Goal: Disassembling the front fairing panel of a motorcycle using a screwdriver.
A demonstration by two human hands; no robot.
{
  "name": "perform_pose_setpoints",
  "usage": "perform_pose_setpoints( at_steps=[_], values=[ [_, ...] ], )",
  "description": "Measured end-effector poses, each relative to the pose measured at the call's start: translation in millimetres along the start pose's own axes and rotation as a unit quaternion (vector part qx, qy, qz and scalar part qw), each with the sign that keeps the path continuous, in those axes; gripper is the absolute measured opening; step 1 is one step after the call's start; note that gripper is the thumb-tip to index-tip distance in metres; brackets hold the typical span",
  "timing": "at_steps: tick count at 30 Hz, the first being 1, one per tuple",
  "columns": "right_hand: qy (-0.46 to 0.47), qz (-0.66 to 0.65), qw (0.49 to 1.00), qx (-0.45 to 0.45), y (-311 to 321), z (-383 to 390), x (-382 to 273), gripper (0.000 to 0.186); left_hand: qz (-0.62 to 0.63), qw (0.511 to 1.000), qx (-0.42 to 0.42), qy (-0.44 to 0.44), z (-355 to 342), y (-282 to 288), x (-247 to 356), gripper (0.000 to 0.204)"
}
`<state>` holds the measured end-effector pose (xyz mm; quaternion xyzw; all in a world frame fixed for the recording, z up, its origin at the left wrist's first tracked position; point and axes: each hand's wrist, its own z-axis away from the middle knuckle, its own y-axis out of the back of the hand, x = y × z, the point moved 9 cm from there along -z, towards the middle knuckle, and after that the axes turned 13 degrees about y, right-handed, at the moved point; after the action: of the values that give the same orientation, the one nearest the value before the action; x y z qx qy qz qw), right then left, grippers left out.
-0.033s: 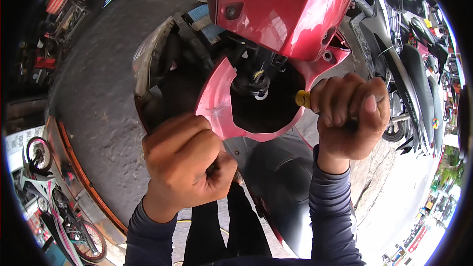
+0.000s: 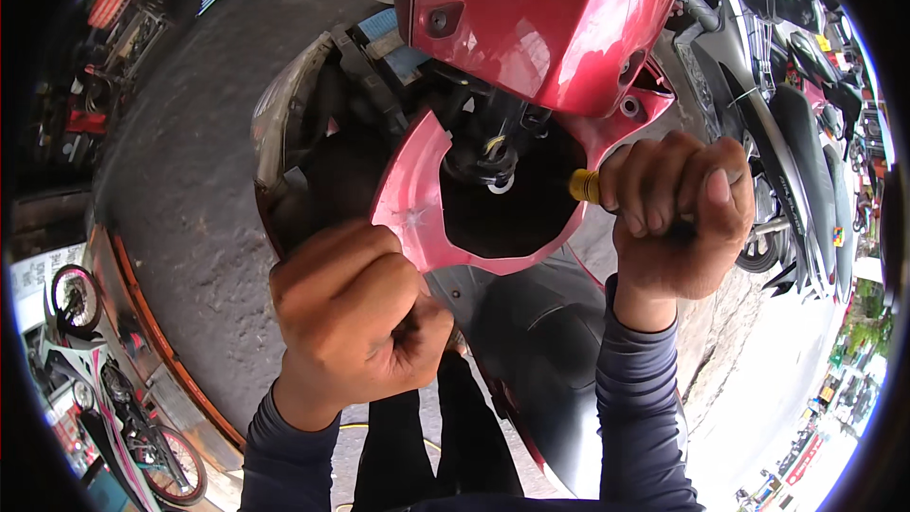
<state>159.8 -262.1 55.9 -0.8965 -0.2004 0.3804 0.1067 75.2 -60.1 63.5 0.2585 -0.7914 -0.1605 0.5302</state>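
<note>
A glossy red motor scooter body panel (image 2: 512, 14) spans the top middle. Below it a lighter pinkish-red panel (image 2: 417, 209) curves around a dark opening, where black parts and a pale metal ring (image 2: 500, 187) show. My left hand (image 2: 355, 322) is closed beside the lower left of the pinkish panel; its fingertips are turned away, hiding whatever they may hold. To the right of the opening, my right hand (image 2: 678, 213) is closed around a yellow-and-black tool handle (image 2: 584, 186). One end of the handle sticks out toward the opening; the rest is hidden in the fist.
The scooter's dark seat (image 2: 540, 322) lies below the opening. Exposed inner parts and a worn pale cover (image 2: 289, 114) are at its left. Parked motorcycles (image 2: 791, 152) line the right side, and another motorcycle (image 2: 118, 398) stands at lower left. Grey ground (image 2: 180, 171) stretches between.
My right hand has shifted slightly up and to the right, still around the handle. My left hand has barely moved, a touch to the left.
</note>
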Motion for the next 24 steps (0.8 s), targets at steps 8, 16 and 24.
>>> perform_pose_setpoints(
  at_steps=[8,16,24],
  values=[
    [-0.075,-0.009,0.997,0.007,-4.3,-3.2,32.3,0.024,-0.045,0.999,-0.017,0.020,1.3,3.1,-2.1,0.021],
    [-0.040,0.013,0.999,0.009,-0.3,5.2,21.6,0.027,-0.044,0.999,-0.026,0.009,-1.6,0.7,1.4,0.019],
    [-0.083,0.073,0.994,-0.003,-27.2,16.2,-0.5,0.035,-0.049,0.998,-0.028,0.012,2.5,5.7,-3.6,0.022]
  ],
)
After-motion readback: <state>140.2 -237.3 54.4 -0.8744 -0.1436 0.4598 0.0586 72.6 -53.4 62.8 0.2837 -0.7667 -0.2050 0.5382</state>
